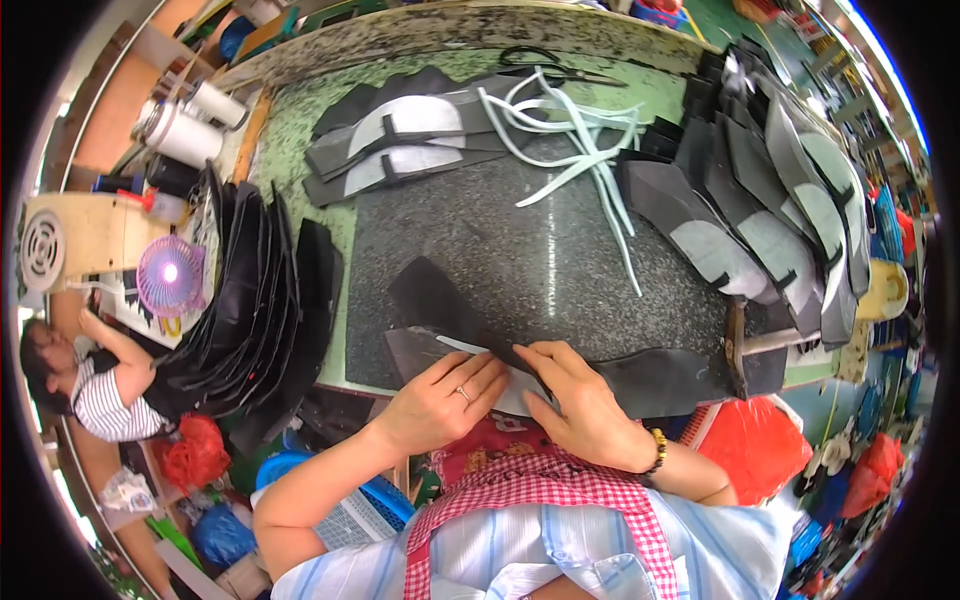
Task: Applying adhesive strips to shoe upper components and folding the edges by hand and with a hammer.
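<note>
At the near edge of the work surface, both hands are on a black sheet piece, shaped like a bag or shoe part, with pale lining showing. My left hand presses its fingers, held together and ringed, on the folded part beside a white strip. Close by, my right hand grips the fold between thumb and bent fingers. One dark end of the piece points up to the left; another dark flap spreads to the right of my right hand. The fingertips partly hide the fold.
A hammer lies right of the dark slab. White strips and scissors are at the back. Stacked grey-black pieces stand right, black pieces left. Beyond the left stack sit a small purple fan and another person.
</note>
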